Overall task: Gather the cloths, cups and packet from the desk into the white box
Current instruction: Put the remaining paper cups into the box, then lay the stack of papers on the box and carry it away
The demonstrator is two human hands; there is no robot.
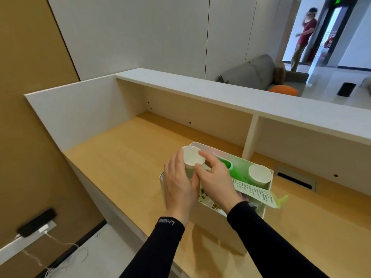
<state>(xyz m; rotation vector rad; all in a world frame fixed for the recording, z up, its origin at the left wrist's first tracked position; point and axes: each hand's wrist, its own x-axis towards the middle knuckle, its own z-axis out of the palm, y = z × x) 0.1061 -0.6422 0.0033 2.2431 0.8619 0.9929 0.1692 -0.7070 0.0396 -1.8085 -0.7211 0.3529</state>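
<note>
Wood-tone desk point(120, 157) fills most of the head view, with a white ledge point(220, 93) running above its back edge and a white side panel at the left. Grey sofa point(255, 73) with an orange cushion point(283, 90) sits beyond the ledge. A person point(305, 37) stands far back by a doorway, blurred.

White box point(208, 219) stands on the desk near the front edge, open top, right of centre. Both black-sleeved arms reach over it.

Left hand point(178, 187): fingers wrapped round the side of a white paper cup point(191, 157), gripping it. Right hand point(216, 181): fingers curled onto the same cup from the other side, one fingertip on the rim, so it also holds the cup. The cup is upright, mouth up, held over the box's left end; cannot tell if its base touches anything inside.

Second cup point(259, 174) stands upright inside the box at its far right corner. Green packet point(234, 171) lies slanted in the box between the two cups, its pale printed end sticking out over the right rim. A printed white item point(212, 205) lies in the box under the right wrist; cannot tell if it is a cloth.

Black power strip point(36, 221) is on the wall at lower left, with white cables hanging from it.
</note>
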